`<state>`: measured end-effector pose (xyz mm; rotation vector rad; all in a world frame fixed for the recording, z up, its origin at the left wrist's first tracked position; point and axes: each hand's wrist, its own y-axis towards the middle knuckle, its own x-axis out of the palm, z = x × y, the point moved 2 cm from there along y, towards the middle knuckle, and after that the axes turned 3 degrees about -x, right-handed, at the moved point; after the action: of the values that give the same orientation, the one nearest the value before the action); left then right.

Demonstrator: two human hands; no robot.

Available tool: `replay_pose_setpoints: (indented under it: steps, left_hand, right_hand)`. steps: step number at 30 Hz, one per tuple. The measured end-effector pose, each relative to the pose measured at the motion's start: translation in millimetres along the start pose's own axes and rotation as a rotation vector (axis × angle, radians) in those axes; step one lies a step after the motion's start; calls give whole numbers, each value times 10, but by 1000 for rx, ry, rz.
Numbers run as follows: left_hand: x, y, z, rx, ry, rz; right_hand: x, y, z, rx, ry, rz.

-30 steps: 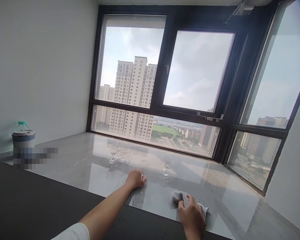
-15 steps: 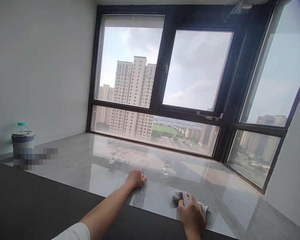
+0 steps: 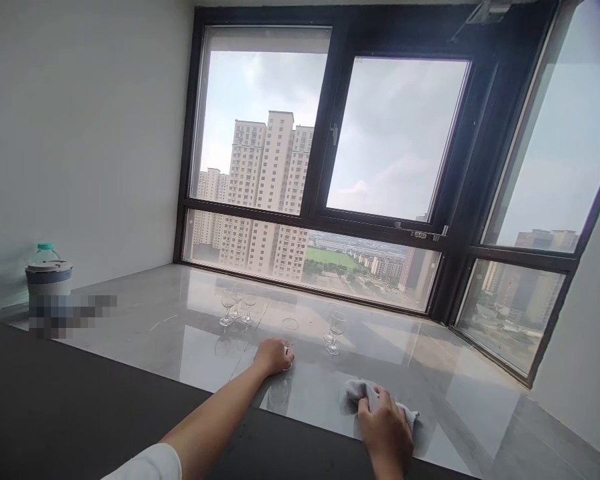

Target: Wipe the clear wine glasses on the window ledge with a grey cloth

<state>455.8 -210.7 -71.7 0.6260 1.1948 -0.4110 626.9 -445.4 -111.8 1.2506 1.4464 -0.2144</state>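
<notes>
My left hand (image 3: 273,355) is closed around the base and stem of a clear wine glass (image 3: 290,328) that stands on the glossy grey sill (image 3: 155,327). My right hand (image 3: 385,433) rests on a grey cloth (image 3: 360,392) near the sill's front edge, its fingers curled over the cloth. Three more wine glasses (image 3: 236,306) stand in a group farther back on the left. Two others (image 3: 335,329) stand just right of the held glass.
A large dark-framed window (image 3: 330,167) lines the back and right side of the sill. At the far left a plastic bottle with a green cap (image 3: 45,254) stands behind a lidded tub (image 3: 49,279). A dark surface (image 3: 55,407) runs along the near edge.
</notes>
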Motion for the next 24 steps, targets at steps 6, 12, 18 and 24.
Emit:
replay_pose_setpoints:
  steps: [6, 12, 18, 24]
  left_hand:
    - [10, 6, -3, 2, -8, 0]
    - [60, 33, -25, 29, 2, 32]
    - [68, 41, -28, 15, -2, 22]
    - [40, 31, -20, 29, -7, 16]
  right_hand:
    - [18, -1, 18, -4, -7, 9]
    - [13, 1, 13, -10, -12, 9]
    - [3, -2, 5, -5, -6, 12]
    - [-28, -14, 0, -22, 1, 12]
